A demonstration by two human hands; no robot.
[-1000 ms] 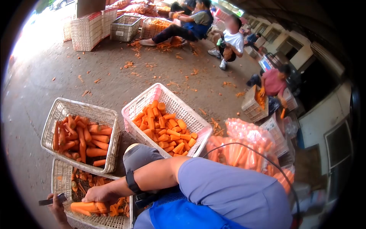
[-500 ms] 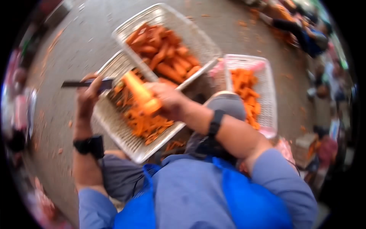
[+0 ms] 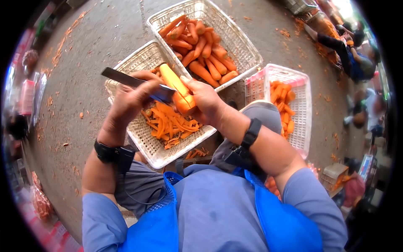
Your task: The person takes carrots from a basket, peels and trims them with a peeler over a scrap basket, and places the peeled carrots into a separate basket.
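My left hand (image 3: 136,91) is closed round a dark, flat-bladed tool (image 3: 121,78), whose blade end is beside the carrots. In my right hand (image 3: 203,97) are orange carrots (image 3: 184,103), partly peeled, with a yellowish length (image 3: 171,77) pointing up and away. Both hands are above a white basket (image 3: 157,161) that holds orange peelings (image 3: 168,122). Behind it, a second white basket (image 3: 247,46) holds whole carrots (image 3: 205,46). To the right, a pink and white basket (image 3: 303,113) contains cut carrot pieces (image 3: 283,98).
My knee (image 3: 262,115) is between the peelings basket and the pink and white one. A person (image 3: 357,61) sits at the upper right; another person (image 3: 354,189) is at the lower right beside a crate (image 3: 333,175). Scraps lie on the ground (image 3: 92,50).
The view has swung from the wider yard down to my lap. My left hand has brought the tool rightward to the carrots, and my right hand has lifted them from low over the peelings.
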